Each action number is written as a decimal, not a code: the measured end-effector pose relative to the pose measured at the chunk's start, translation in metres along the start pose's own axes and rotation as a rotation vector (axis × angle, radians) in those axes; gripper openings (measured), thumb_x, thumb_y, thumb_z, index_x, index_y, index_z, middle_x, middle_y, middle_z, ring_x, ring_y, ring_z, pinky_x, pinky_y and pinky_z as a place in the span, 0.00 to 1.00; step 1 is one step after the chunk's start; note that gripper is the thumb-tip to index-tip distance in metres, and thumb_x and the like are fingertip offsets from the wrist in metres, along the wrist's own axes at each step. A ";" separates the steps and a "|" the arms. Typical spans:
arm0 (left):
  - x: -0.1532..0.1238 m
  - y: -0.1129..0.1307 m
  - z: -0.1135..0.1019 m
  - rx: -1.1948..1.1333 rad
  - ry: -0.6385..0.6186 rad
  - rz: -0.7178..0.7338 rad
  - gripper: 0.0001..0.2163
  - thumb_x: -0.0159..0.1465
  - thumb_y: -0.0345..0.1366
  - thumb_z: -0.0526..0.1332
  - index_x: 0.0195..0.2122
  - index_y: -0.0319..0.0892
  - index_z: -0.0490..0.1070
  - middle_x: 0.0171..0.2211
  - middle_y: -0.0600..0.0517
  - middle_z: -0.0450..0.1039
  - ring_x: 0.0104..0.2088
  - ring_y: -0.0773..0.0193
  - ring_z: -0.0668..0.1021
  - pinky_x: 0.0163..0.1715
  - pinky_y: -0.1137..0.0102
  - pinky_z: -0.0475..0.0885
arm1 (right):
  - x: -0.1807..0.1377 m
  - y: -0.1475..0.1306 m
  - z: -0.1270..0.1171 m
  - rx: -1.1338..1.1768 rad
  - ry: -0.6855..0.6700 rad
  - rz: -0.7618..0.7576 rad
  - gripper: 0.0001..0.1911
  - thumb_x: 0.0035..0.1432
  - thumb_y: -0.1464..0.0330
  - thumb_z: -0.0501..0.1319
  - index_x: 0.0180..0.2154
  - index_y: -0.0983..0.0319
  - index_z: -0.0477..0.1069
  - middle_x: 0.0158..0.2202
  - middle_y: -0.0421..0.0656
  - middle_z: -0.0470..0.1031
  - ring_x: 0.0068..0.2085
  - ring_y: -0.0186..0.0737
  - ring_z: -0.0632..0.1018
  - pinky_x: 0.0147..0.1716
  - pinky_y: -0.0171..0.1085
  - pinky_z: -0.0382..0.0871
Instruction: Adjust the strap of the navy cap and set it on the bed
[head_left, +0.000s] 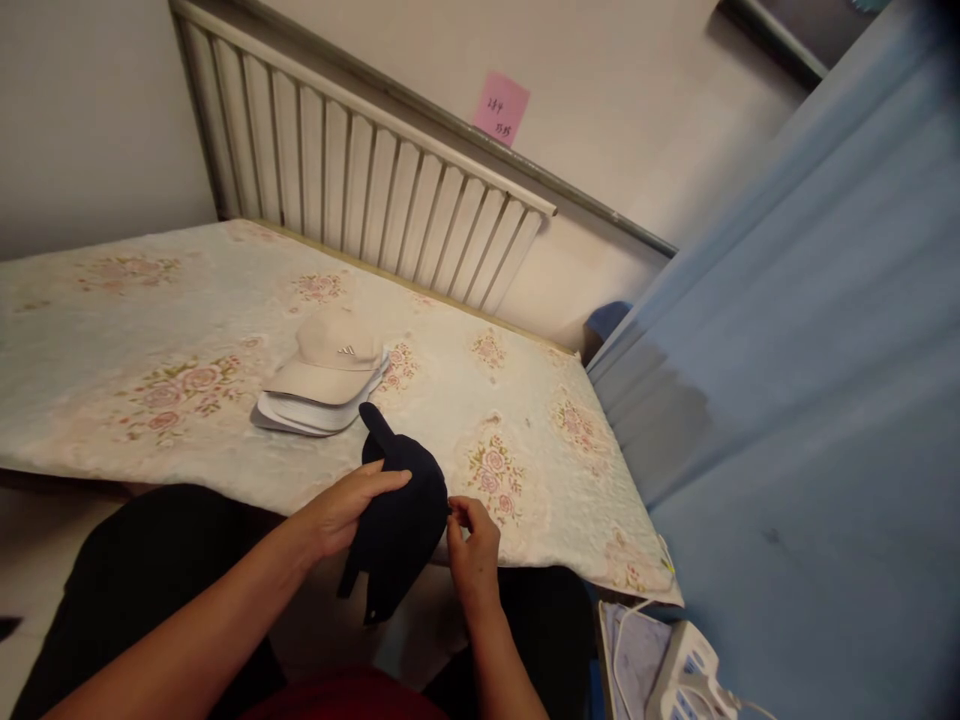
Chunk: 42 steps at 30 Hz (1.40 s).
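At the mattress's near edge, the left hand grips a dark cap while the right hand pinches its rim. A stack of pale caps lies just beyond, open quilted surface all around.

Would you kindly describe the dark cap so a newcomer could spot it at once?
Start at the flowered mattress and go to its near edge. There the left hand and right hand hold the dark cap. Unlike the beige cap stacked farther back, it is navy.
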<state>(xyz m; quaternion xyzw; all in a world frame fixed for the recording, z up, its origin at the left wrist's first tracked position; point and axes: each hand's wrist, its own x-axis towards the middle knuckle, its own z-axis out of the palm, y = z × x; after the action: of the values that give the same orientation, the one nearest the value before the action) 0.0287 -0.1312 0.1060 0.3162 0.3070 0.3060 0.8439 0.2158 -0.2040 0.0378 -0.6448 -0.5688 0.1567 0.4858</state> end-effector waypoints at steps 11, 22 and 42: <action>0.009 0.015 0.007 -0.106 0.041 -0.027 0.05 0.55 0.30 0.65 0.33 0.35 0.75 0.30 0.45 0.79 0.30 0.59 0.80 0.34 0.68 0.74 | 0.015 0.005 -0.002 0.074 0.063 0.039 0.11 0.55 0.71 0.56 0.39 0.62 0.73 0.36 0.45 0.77 0.36 0.39 0.77 0.38 0.37 0.72; 0.034 0.030 0.023 -0.322 0.058 -0.012 0.08 0.62 0.28 0.58 0.34 0.32 0.76 0.31 0.43 0.80 0.30 0.61 0.81 0.38 0.69 0.75 | -0.015 0.000 -0.017 0.098 0.113 0.096 0.09 0.60 0.69 0.53 0.37 0.61 0.72 0.32 0.43 0.76 0.31 0.38 0.77 0.34 0.36 0.71; 0.047 0.038 0.030 -0.354 0.120 -0.009 0.09 0.63 0.29 0.56 0.37 0.31 0.75 0.29 0.42 0.79 0.28 0.59 0.81 0.36 0.67 0.77 | -0.041 -0.001 -0.011 -0.408 -0.254 -0.345 0.15 0.58 0.74 0.53 0.46 0.59 0.72 0.31 0.44 0.76 0.29 0.39 0.76 0.28 0.33 0.65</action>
<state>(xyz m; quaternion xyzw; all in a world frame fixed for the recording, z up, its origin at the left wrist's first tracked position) 0.0666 -0.0846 0.1365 0.1424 0.2996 0.3701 0.8678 0.2110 -0.2457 0.0293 -0.5981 -0.7461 0.0336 0.2905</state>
